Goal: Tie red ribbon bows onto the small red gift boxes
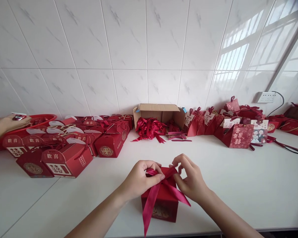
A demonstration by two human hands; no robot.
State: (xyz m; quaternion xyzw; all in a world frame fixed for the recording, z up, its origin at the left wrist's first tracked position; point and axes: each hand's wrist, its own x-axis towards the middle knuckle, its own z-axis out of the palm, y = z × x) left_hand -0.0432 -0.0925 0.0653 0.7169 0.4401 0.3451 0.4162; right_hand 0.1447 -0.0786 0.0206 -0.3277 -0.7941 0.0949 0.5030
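Observation:
A red gift box (161,201) with a gold design on its front stands on the white table before me. A shiny crimson ribbon (151,203) is tied on top of it, with two tails hanging over the front. My left hand (145,177) pinches the left loop of the ribbon between thumb and fingers. On the other side, my right hand (188,177) has its fingers curled on the right loop, thumb against the band. The back of the box lies partly hidden behind both hands.
Red gift boxes (67,162) crowd the left of the table (101,205). Beyond them another person's hand (11,122) holds a small packet over a red basin (49,116). A cardboard carton (159,107) with ribbons (150,129) stands against the wall; decorated boxes (242,136) fill the right.

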